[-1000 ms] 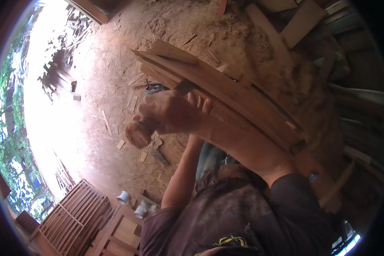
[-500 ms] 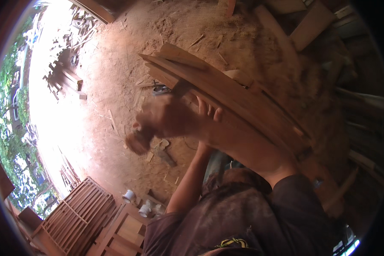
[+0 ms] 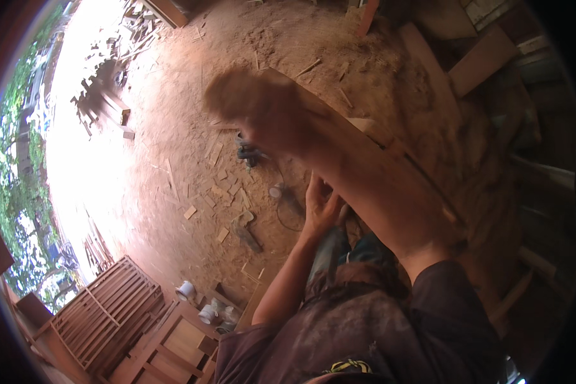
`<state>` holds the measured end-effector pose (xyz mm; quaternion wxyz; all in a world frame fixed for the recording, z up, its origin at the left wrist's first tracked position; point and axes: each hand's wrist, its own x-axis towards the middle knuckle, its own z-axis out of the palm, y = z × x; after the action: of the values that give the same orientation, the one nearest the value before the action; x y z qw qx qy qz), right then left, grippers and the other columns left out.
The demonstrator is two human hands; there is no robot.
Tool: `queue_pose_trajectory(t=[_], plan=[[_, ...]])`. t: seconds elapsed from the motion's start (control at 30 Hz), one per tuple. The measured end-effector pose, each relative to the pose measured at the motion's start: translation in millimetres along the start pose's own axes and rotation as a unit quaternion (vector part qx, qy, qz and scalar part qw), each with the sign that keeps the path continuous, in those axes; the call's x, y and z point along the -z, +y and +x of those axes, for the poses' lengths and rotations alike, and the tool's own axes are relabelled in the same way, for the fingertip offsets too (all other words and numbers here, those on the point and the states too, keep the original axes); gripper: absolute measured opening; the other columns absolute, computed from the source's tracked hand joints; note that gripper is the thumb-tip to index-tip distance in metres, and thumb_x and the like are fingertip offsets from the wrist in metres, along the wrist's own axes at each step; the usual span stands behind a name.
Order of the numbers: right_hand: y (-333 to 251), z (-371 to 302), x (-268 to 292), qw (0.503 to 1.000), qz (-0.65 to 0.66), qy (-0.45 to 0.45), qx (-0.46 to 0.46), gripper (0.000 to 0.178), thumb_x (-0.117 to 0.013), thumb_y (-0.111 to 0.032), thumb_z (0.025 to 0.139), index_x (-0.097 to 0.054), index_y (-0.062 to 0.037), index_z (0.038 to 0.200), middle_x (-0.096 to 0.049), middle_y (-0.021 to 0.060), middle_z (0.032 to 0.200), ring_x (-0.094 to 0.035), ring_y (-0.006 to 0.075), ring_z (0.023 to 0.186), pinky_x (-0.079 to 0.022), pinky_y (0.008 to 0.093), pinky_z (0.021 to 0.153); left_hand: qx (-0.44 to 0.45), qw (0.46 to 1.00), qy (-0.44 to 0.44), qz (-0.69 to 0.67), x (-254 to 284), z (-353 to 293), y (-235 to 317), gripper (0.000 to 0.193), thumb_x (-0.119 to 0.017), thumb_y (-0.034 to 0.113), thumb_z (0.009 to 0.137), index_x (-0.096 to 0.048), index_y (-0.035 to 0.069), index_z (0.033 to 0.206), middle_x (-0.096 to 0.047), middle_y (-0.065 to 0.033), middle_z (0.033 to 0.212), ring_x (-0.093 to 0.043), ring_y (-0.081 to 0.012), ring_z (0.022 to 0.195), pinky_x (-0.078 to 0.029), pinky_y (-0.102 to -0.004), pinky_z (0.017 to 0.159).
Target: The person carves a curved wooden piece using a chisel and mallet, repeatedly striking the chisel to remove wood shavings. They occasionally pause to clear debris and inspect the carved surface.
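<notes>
A long wooden board [image 3: 336, 121] lies slantwise before me, much of it hidden under my right forearm. My right hand [image 3: 272, 121], smeared by motion, is closed near the board's far left end. A fuzzy brown thing [image 3: 229, 95] shows at its fingers, too blurred to name. My left hand [image 3: 320, 201] is at the board's near edge, its fingers curled and partly covered by the right forearm. It appears to grip that edge.
Wood offcuts [image 3: 223, 192] and a dark power tool [image 3: 246, 155] lie on the dusty ground. White tubs [image 3: 185, 291] and a slatted wooden frame [image 3: 105, 313] stand at lower left. A broad plank [image 3: 483, 61] leans at upper right; a pile of wood scraps [image 3: 102, 96] lies upper left.
My right hand has swept away from me, up to the board's far left end, with the brown thing. My left hand has shifted slightly nearer to me along the board's edge.
</notes>
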<state>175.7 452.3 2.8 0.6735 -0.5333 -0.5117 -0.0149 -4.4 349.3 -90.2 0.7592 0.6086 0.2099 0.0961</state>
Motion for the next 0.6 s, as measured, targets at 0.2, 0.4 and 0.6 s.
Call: queue_pose_trajectory(t=[0.2, 0.4, 0.6], plan=[[-38.5, -33.9, -30.1, 0.996, -0.068, -0.060, -0.005, 0.011, -0.072, -0.017, 0.094, -0.062, -0.0116, 0.095, -0.069, 0.0112, 0.078, -0.072, 0.0271, 0.065, -0.059, 0.0464, 0.060, -0.065, 0.967, 0.063, 0.238, -18.1, 15.2, 26.8, 0.078, -0.070, 0.014, 0.107, -0.026, -0.004, 0.168, -0.041, -0.0208, 0.169, -0.049, -0.0289, 0.149, -0.042, -0.0463, 0.123], [-76.8, 2.4, 92.0, 0.978, -0.125, -0.020, -0.167, 0.012, -0.075, -0.013, 0.099, -0.073, -0.0091, 0.110, -0.075, 0.0036, 0.090, -0.070, 0.0185, 0.070, -0.057, 0.0358, 0.068, -0.009, 1.000, 0.017, -0.024, -23.5, 21.3, 28.6, 0.091, -0.067, 0.007, 0.108, -0.007, -0.002, 0.175, -0.028, -0.0214, 0.178, -0.036, -0.0280, 0.159, -0.032, -0.0462, 0.132], [-118.6, -50.2, 210.4, 0.949, 0.193, 0.024, -0.248, 0.021, -0.062, -0.027, 0.113, -0.066, -0.0081, 0.105, -0.051, -0.0034, 0.071, -0.046, 0.0116, 0.057, -0.041, 0.0317, 0.058, -0.042, 0.998, 0.038, -0.021, -23.0, 18.4, 31.9, 0.087, -0.064, 0.003, 0.108, -0.007, -0.004, 0.174, -0.028, -0.0201, 0.177, -0.034, -0.0287, 0.161, -0.030, -0.0498, 0.133]])
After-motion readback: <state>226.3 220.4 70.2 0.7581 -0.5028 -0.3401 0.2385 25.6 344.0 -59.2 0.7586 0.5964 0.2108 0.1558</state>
